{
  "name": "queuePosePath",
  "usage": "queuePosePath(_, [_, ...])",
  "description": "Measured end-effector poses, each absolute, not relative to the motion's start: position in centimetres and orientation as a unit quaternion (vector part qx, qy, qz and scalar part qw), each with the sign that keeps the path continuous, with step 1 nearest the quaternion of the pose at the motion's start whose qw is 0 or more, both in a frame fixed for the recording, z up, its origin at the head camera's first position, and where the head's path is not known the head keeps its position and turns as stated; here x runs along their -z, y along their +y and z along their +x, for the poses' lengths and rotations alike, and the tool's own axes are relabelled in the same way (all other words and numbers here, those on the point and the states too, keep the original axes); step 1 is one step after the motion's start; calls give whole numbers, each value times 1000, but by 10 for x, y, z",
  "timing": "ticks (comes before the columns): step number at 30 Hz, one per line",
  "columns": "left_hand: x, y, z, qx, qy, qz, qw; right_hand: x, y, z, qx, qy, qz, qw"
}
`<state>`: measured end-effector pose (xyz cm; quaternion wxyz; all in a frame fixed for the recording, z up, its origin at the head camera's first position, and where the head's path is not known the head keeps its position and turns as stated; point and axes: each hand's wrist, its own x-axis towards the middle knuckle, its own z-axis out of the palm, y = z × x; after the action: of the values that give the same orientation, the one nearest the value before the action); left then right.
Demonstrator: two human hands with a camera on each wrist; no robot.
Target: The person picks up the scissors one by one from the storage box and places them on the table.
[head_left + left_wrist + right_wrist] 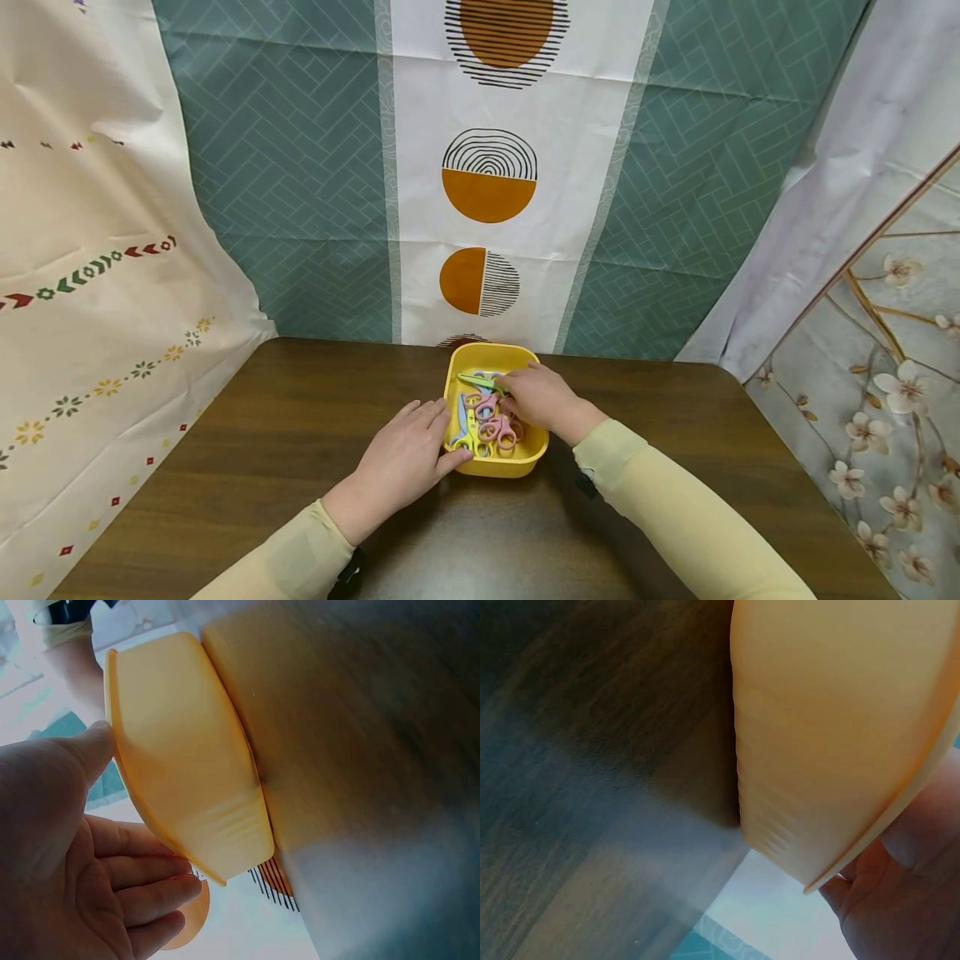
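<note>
A yellow plastic basket [498,469] stands near the table's far edge, holding several small pairs of scissors. Among them are pink scissors [501,431], yellow scissors [471,437] and blue scissors [462,417]. My right hand [543,398] reaches over the basket's right rim, and its thumb and fingers pinch the handle end of green scissors [480,382], whose blades point left. The left hand [401,446] rests at the basket's left rim, thumb at the near corner and fingers loosely extended; the left wrist view shows this hand [97,862] beside the basket wall [184,750]. In the right wrist view, the basket wall hides the right fingertips.
The brown wooden table [300,417] extends to both sides of the basket. A patterned green and white curtain [315,208] hangs right behind the table. Cream cloth [97,333] hangs on the left, flowered cloth [885,417] on the right.
</note>
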<state>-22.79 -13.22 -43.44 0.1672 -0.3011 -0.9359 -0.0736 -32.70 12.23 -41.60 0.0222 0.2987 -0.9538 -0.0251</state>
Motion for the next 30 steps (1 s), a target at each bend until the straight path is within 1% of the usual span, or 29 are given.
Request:
queuePosePath(20, [435,-133,-228,66,-928,-314,190,411,118,-331,53,-952,300,4])
queuePosePath(26, [434,-133,-227,66,-930,-313,183,415,116,-334,53,-959,278,-22])
queuePosePath(30, [434,-132,-227,65,-932,-309,178,417,115,-336,44,-962,267,-28])
